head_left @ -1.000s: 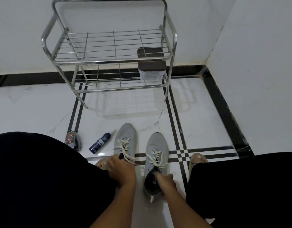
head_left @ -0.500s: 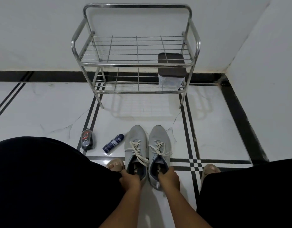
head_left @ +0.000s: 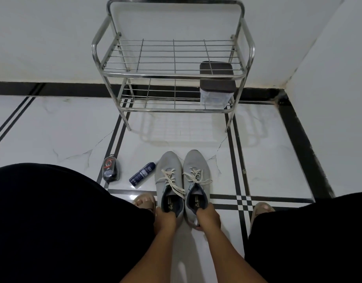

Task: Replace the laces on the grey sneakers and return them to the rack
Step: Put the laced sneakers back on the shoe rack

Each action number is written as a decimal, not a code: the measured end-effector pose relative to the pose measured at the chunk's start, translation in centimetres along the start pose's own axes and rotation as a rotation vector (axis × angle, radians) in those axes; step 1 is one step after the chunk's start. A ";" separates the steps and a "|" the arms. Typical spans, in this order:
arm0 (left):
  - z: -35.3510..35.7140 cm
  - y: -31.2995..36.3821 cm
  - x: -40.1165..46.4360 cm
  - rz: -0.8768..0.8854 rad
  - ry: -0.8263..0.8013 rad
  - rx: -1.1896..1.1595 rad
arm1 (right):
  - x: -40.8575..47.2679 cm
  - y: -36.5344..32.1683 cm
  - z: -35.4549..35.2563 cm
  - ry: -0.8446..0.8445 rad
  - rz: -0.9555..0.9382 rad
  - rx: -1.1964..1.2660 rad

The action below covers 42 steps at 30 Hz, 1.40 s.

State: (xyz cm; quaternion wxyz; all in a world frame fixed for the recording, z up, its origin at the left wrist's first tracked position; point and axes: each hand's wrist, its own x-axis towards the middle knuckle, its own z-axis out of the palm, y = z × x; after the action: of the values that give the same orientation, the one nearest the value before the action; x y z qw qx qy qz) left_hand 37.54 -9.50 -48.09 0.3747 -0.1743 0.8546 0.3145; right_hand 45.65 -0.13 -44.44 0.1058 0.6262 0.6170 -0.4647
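Two grey sneakers stand side by side on the white floor, toes pointing away from me, both laced with cream laces. My left hand [head_left: 164, 221] grips the heel of the left sneaker [head_left: 169, 176]. The heel of the right sneaker [head_left: 196, 172] is held by my right hand [head_left: 207, 218], fingers curled into the collar. The steel two-shelf rack [head_left: 172, 74] stands against the wall beyond the sneakers, its top shelf bare.
A clear box with a dark lid [head_left: 216, 86] sits on the rack's lower shelf at the right. A shoe polish bottle [head_left: 110, 167] and a blue spray can [head_left: 142, 174] lie left of the sneakers. My knees and sandalled feet flank the shoes.
The sneakers were apart and my hands were at the laces and tongue; now the shoes sit together and both hands have moved back onto the heels. The view has shifted to centre on the rack.
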 end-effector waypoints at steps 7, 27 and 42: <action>-6.3 4.2 -6.2 0.231 0.070 -0.112 | -3.8 -3.3 -1.7 0.038 -0.217 0.093; -26.3 21.6 -17.5 0.765 0.269 -0.212 | -18.3 -24.7 -13.7 0.089 -0.723 0.259; -25.8 35.5 -5.2 0.736 0.215 -0.301 | -6.7 -39.6 -13.4 0.078 -0.714 0.172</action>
State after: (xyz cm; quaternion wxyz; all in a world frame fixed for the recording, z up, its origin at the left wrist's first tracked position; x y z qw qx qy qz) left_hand 8.39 -0.10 -16.28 0.1161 0.0583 0.8387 0.5289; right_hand 18.49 13.33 -14.89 -0.1396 0.3953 0.7588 -0.4985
